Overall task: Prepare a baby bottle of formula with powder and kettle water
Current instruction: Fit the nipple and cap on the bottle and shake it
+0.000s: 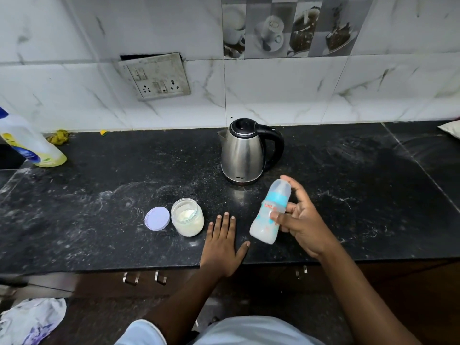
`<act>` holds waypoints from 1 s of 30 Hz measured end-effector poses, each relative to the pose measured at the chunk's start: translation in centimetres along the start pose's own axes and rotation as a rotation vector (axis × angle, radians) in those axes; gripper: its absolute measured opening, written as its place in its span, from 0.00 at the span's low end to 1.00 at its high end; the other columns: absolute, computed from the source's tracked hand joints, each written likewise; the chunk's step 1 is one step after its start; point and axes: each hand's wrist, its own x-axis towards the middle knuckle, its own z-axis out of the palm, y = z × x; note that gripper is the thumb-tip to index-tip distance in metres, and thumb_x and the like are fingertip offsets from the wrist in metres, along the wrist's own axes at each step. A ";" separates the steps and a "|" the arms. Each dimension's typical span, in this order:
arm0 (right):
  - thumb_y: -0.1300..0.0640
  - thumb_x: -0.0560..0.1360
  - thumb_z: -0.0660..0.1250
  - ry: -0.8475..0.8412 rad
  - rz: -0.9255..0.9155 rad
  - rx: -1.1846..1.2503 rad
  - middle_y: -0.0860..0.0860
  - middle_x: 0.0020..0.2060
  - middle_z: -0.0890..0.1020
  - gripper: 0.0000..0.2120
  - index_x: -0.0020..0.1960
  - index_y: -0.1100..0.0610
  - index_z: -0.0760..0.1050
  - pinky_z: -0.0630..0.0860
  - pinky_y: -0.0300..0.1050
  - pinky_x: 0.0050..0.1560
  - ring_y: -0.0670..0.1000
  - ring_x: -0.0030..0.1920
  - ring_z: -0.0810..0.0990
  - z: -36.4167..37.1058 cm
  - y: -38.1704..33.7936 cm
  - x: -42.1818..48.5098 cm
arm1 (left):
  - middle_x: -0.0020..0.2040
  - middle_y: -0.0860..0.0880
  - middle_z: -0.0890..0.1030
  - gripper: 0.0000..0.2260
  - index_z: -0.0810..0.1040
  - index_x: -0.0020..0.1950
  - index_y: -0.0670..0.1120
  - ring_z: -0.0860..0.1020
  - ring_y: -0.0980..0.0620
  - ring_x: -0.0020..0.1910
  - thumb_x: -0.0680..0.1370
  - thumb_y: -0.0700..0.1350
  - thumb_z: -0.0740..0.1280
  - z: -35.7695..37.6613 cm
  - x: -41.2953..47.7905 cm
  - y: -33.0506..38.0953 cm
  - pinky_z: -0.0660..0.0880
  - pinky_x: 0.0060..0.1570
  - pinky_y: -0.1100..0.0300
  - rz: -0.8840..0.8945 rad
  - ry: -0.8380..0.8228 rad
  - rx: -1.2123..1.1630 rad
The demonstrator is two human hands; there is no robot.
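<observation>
Black counter (99, 220) | right hand (302, 226) grips capped bottle (270, 215) tilted, near right of kettle (245, 151) | left hand (222, 241) flat, fingers straight | likely mixing stage; next: shake firmly.

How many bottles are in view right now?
2: the baby bottle held tilted in the right hand, and a yellow liquid bottle at the far left of the counter.
</observation>
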 end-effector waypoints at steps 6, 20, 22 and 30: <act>0.66 0.71 0.75 -0.045 -0.004 -0.036 0.63 0.60 0.84 0.42 0.76 0.38 0.65 0.83 0.61 0.57 0.60 0.59 0.84 -0.2 -0.3 0.1 | 0.88 0.44 0.40 0.40 0.41 0.87 0.45 0.38 0.44 0.87 0.83 0.69 0.44 0.1 0.0 -0.1 0.35 0.83 0.46 0.002 0.004 0.006; 0.67 0.70 0.75 -0.040 -0.033 -0.036 0.61 0.58 0.84 0.42 0.77 0.41 0.65 0.83 0.61 0.57 0.57 0.57 0.84 -0.3 -0.4 -0.1 | 0.88 0.44 0.40 0.40 0.42 0.87 0.45 0.38 0.44 0.87 0.83 0.69 0.44 0.0 0.0 0.0 0.36 0.84 0.46 -0.004 0.002 0.005; 0.66 0.70 0.74 0.045 -0.051 0.031 0.63 0.61 0.83 0.41 0.77 0.41 0.65 0.80 0.66 0.61 0.58 0.59 0.83 -0.2 -0.6 0.0 | 0.88 0.44 0.41 0.41 0.43 0.88 0.45 0.39 0.44 0.87 0.83 0.70 0.44 0.1 0.1 0.0 0.36 0.84 0.46 -0.005 0.010 0.001; 0.66 0.71 0.73 0.074 -0.070 0.076 0.58 0.59 0.83 0.41 0.76 0.40 0.65 0.84 0.57 0.53 0.54 0.57 0.84 -0.6 -0.8 0.5 | 0.88 0.44 0.42 0.43 0.44 0.88 0.45 0.40 0.44 0.87 0.81 0.71 0.40 0.2 0.1 0.0 0.35 0.83 0.47 -0.013 0.022 -0.018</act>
